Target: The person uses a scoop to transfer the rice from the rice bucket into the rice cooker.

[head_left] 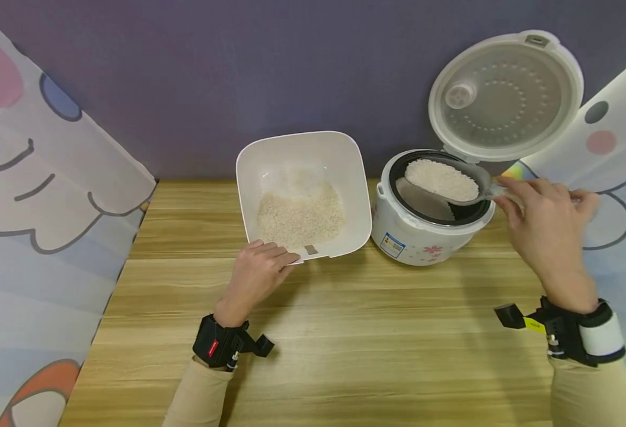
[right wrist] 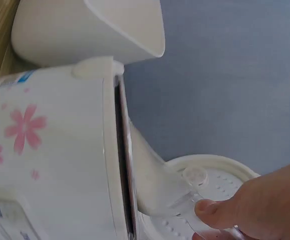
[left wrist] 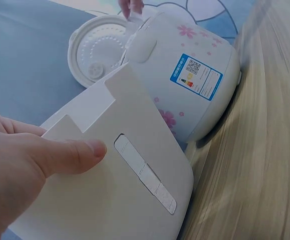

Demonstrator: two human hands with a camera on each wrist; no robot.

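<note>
My left hand point(head_left: 259, 270) grips the front rim of a white rice bin point(head_left: 246, 178), thumb outside on the front wall and fingers over the edge. Loose rice point(head_left: 299, 216) covers the bin's bottom. Over at the right, my right hand point(head_left: 550, 228) pinches the clear handle of a scoop point(head_left: 484, 178) heaped with white rice point(head_left: 441, 179). The scoop lies over the mouth of a white rice cooker point(head_left: 425, 243) with pink flowers, its dark-rimmed inner pot partly hidden under the scoop. In the right wrist view the scoop point(right wrist: 157, 185) overlaps the cooker's rim.
The cooker's lid point(head_left: 505, 98) stands raised behind it. Bin and cooker sit side by side on a wooden table point(head_left: 345, 344), near its back edge. Behind rises a purple-grey wall point(head_left: 291, 71); cartoon-printed cloths point(head_left: 41, 178) hang at both sides.
</note>
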